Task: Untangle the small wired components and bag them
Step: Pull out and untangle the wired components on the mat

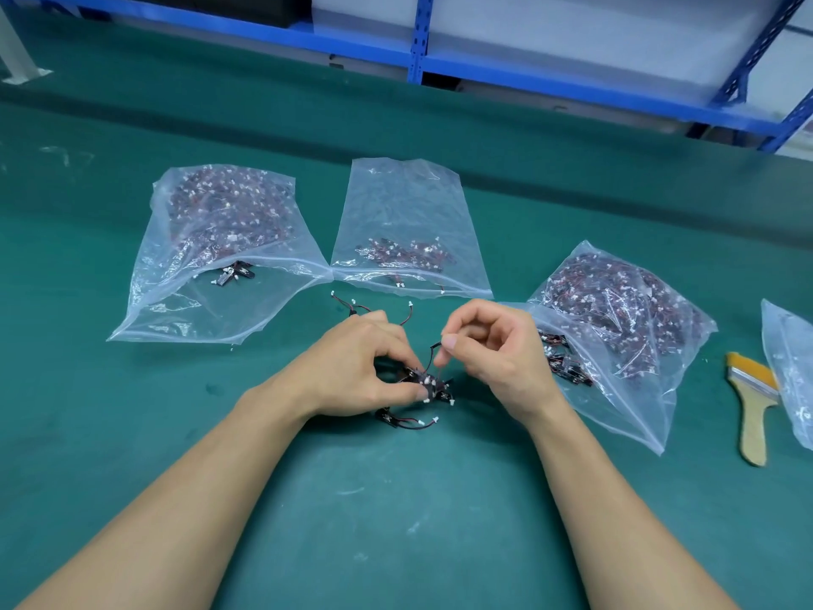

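The far-right bag (789, 367) is cut off by the frame's right edge and overlaps the brush (753, 405) at its bristles. The left hand (356, 367) covers part of the tangle (430, 384), and where the lead (432, 356) pinched by the right hand (488, 350) ends cannot be resolved. Parts inside the left bag (176, 310) are too small to count.

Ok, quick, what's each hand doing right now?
Left hand: pinching the tangled cluster of wired parts.
Right hand: pinching a wire that rises from it.
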A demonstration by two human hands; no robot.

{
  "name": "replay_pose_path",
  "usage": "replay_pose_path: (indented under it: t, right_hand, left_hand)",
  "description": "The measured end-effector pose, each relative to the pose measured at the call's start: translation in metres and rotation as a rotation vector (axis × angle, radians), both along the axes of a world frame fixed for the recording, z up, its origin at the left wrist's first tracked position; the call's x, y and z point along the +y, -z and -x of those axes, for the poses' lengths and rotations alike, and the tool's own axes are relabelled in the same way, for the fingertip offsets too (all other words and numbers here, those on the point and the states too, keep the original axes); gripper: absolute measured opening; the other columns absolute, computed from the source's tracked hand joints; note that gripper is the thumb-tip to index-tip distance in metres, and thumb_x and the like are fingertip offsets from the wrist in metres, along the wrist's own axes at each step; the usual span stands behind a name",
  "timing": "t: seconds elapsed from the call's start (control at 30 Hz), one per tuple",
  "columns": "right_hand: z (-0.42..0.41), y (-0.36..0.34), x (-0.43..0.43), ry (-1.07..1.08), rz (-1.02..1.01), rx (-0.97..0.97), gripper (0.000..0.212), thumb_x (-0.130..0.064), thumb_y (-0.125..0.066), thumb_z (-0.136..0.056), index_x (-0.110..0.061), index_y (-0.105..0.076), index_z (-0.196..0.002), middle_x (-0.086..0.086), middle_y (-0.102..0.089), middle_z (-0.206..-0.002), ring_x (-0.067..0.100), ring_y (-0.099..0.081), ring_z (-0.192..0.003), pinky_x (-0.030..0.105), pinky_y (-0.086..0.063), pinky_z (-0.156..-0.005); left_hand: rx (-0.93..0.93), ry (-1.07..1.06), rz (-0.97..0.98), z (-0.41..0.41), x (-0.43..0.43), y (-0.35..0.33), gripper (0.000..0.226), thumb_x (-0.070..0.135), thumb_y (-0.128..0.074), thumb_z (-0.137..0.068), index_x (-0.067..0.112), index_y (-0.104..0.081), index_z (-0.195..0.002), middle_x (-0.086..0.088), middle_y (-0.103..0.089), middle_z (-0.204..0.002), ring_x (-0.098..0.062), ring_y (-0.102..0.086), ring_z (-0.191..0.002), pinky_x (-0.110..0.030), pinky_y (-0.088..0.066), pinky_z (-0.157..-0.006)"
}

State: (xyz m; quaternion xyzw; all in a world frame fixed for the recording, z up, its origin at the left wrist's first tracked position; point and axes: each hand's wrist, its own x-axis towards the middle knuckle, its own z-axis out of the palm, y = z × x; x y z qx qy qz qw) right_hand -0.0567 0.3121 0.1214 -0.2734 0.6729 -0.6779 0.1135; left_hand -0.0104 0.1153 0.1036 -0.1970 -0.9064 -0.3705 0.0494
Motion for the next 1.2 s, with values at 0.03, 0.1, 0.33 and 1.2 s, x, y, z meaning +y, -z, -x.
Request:
replay_pose_path:
  t: [0.03,0.1,0.33,1.2]
  right_hand:
    - [0.000,-0.001,0.000,0.017,0.023,-0.010,0.009,-0.001,-0.062,-0.082,-0.007,-0.059,-0.076,0.006,-0.067,-0.059,0.000,-0.050,-0.040,0.006,-0.036,-0.047]
    - [0.002,-0.001,0.001,0.068,0.061,-0.035,0.007,-0.003,-0.061,-0.080,-0.008,-0.059,-0.076,0.007,-0.066,-0.059,0.000,-0.039,-0.038,0.010,-0.032,-0.043]
    - [0.010,0.004,0.003,0.256,0.123,-0.044,0.007,-0.006,-0.060,-0.079,-0.013,-0.060,-0.075,0.001,-0.059,-0.050,0.016,-0.030,-0.041,0.026,-0.023,-0.045]
    - [0.014,0.023,-0.003,0.530,-0.252,0.240,0.010,-0.024,-0.075,-0.080,-0.025,-0.069,-0.073,-0.006,-0.073,-0.071,0.033,-0.066,-0.062,0.040,-0.052,-0.058]
  left_hand:
    - [-0.008,0.007,-0.010,0.000,0.000,0.000,0.007,0.037,-0.084,-0.077,0.036,-0.077,-0.080,0.019,-0.063,-0.073,-0.008,-0.046,-0.077,-0.025,-0.039,-0.071]
    - [-0.022,0.016,-0.021,0.000,0.000,0.000,0.012,0.034,-0.084,-0.078,0.040,-0.074,-0.074,0.019,-0.063,-0.071,-0.010,-0.048,-0.076,-0.029,-0.042,-0.072]
    - [-0.039,0.045,-0.012,-0.001,0.000,-0.003,0.007,0.028,-0.084,-0.080,0.027,-0.080,-0.074,0.017,-0.063,-0.068,-0.008,-0.046,-0.072,-0.024,-0.039,-0.069]
    - [0.073,-0.130,0.029,0.000,-0.005,-0.003,0.019,0.050,-0.071,-0.079,0.034,-0.080,-0.081,0.013,-0.065,-0.069,-0.008,-0.057,-0.074,-0.038,-0.049,-0.074]
